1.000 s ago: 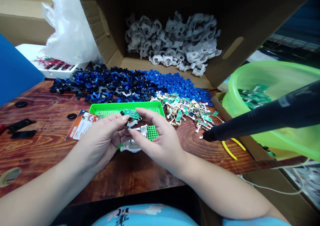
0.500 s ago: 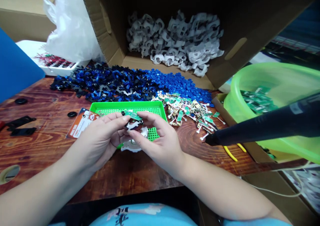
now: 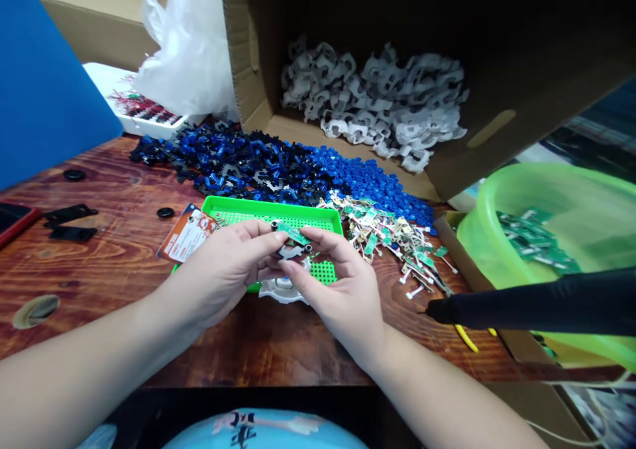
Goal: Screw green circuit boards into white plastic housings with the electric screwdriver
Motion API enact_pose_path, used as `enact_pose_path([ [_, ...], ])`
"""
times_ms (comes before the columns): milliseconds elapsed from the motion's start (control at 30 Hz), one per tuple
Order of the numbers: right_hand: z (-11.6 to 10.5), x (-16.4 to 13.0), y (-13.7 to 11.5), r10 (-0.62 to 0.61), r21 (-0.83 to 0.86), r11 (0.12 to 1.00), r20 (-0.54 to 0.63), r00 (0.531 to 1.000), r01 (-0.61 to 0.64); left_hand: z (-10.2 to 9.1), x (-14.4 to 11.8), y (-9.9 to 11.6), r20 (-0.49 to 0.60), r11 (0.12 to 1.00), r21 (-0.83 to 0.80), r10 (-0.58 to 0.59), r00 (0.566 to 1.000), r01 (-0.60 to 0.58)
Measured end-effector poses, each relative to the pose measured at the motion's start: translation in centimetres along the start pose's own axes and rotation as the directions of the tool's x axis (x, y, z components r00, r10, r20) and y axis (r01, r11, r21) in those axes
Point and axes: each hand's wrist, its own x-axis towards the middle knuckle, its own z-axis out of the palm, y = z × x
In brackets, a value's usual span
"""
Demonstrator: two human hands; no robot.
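Between the fingertips of both hands is a small green circuit board (image 3: 293,232) set against a dark part with round black ends. My left hand (image 3: 233,263) pinches its left side with thumb and fingers. On the right side, my right hand (image 3: 338,270) grips it between thumb and forefinger. Just below the fingers sits a white plastic housing (image 3: 283,291), partly hidden by the hands. Behind them lies a green perforated tray (image 3: 258,209), largely covered by the hands.
Piles of black-and-blue parts (image 3: 233,164), blue pieces (image 3: 382,187) and wired circuit boards (image 3: 392,234) lie behind. A cardboard box (image 3: 298,128) holds white plastic parts. To the right, a dark tool (image 3: 536,303) juts across a green basin (image 3: 477,237) and yellow-handled pliers (image 3: 466,338).
The camera view has shifted, so the whole scene sits further right and mostly lower. Both hands keep their grip on the circuit board, with little change in finger position.
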Motion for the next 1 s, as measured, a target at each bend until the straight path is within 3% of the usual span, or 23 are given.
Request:
enact_pose_path([
  [333, 0.8, -0.3, 0.1, -0.060, -0.052, 0.997, -0.038, 0.997, 0.058, 0.2, -0.3, -0.5, 0.046, 0.995, -0.091, 0.047, 0.998, -0.042],
  [467, 0.3, -0.2, 0.1, -0.196, -0.157, 0.968, 0.000, 0.981, 0.194, 0.0, -0.3, -0.8, 0.024, 0.980, 0.028, 0.197, 0.980, -0.197],
  [600, -0.9, 0.3, 0.2, -0.364, -0.311, 0.879, 0.053, 0.930, 0.362, -0.1, -0.1, -0.6, 0.109, 0.920, 0.238, 0.294, 0.949, -0.312],
  [700, -1.7, 1.1, 1.0, -0.356, -0.304, 0.885, 0.049, 0.933, 0.354, -0.4, -0.2, 0.5, 0.169, 0.779, 0.482, 0.367, 0.915, -0.401],
  [800, -2.1, 1.9, 2.5, -0.222, -0.219, 0.950, 0.021, 0.975, 0.221, -0.6, -1.1, 2.2, 0.201, 0.445, 0.783, 0.481, 0.853, -0.435],
  [833, -2.1, 2.2, 3.0, -0.185, -0.199, 0.962, 0.024, 0.982, 0.186, -0.6, -1.6, 2.7, 0.218, 0.319, 0.865, 0.458, 0.862, -0.388],
  [900, -2.0, 2.5, 3.9, -0.149, -0.178, 0.971, 0.054, 0.987, 0.157, -0.7, -2.9, 3.3, 0.235, 0.146, 0.949, 0.268, 0.934, -0.280],
  [967, -1.9, 2.5, 4.4, -0.133, -0.171, 0.974, 0.092, 0.987, 0.147, -1.0, -4.2, 3.1, 0.199, 0.111, 0.973, 0.043, 0.979, -0.202],
  [1000, -1.7, 2.5, 4.5, -0.119, -0.170, 0.976, 0.113, 0.987, 0.137, -1.2, -4.8, 2.6, 0.166, 0.139, 0.978, -0.052, 0.985, -0.158],
])
